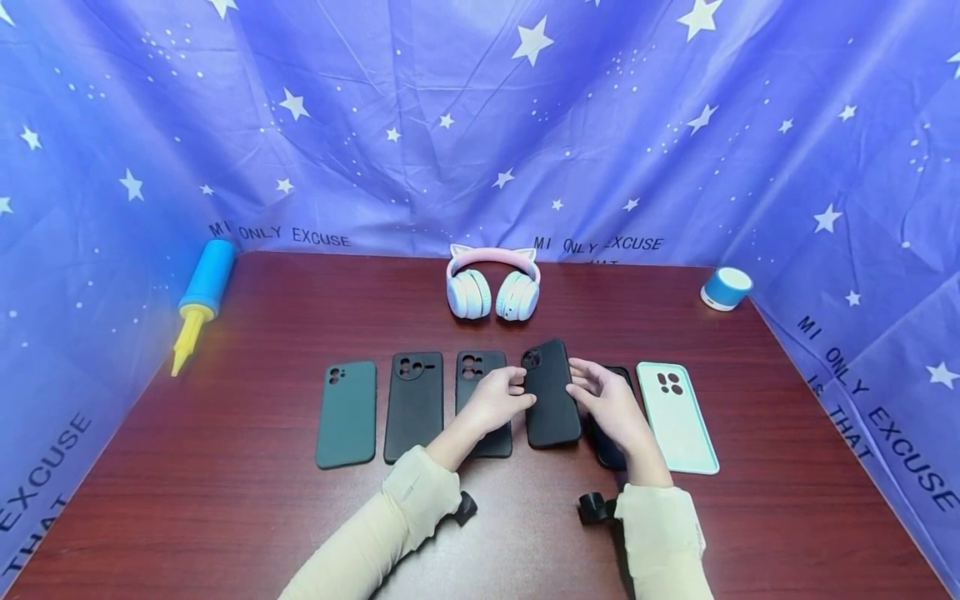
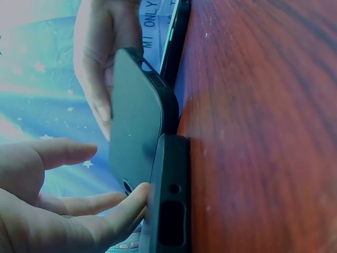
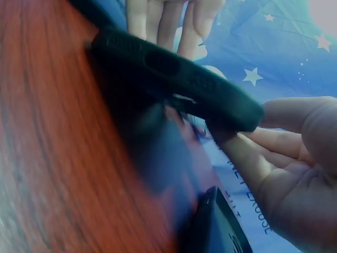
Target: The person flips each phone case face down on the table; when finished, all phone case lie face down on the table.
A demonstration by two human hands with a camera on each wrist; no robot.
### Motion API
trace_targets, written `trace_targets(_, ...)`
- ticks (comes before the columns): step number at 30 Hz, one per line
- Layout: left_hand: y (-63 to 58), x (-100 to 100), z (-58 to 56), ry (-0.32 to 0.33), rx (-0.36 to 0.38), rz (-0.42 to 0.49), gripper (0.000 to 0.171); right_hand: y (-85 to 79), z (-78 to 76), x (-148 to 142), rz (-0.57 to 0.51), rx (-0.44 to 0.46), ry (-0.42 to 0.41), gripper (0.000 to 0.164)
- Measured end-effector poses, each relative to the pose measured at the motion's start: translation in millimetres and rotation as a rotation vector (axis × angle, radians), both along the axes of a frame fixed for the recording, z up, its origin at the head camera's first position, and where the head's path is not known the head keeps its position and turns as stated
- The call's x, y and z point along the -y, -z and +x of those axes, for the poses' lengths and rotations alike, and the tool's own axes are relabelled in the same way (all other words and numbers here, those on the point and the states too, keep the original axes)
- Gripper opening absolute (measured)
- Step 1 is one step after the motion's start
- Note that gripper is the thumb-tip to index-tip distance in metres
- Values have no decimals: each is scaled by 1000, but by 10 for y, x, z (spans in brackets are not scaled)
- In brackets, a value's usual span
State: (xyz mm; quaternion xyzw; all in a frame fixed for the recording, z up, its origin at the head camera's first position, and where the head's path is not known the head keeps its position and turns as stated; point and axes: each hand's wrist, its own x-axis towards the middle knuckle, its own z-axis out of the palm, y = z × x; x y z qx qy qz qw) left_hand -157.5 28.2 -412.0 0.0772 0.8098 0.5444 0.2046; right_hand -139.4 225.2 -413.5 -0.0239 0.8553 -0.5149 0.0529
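Note:
A black phone case is tilted up off the table on its right side, its camera cutout at the upper left. My right hand pinches its right edge between thumb and fingers, as the right wrist view shows the case beside that hand. At its left edge is my left hand, fingers loosely bent, fingertips right at the case; in the left wrist view the left thumb stands apart from it. Another black case lies partly hidden under the left hand, and a dark case under the right.
In the same row lie a green case, a black case with a round camera ring and a pale mint case. Cat-ear headphones stand behind, a blue speaker at back right, a blue-yellow pump at left.

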Motion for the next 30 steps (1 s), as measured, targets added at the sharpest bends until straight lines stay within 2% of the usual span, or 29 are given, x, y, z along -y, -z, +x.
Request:
trace_targets(4,-10,-3,14,-1,-21,-28,51,11,-4,-9,177,-12,14,46)
trace_targets(12,-4,-6,20,7,-32,-70,53,49,16,0,357,-41,5,46)
trace_targets(21,-33,-15,33,20,-55,-122,54,67,19,20,407,-62,6,48)
trace_targets(30,-69,-7,40,39,-86,-140,56,35,25,-33,383,-82,14,47)
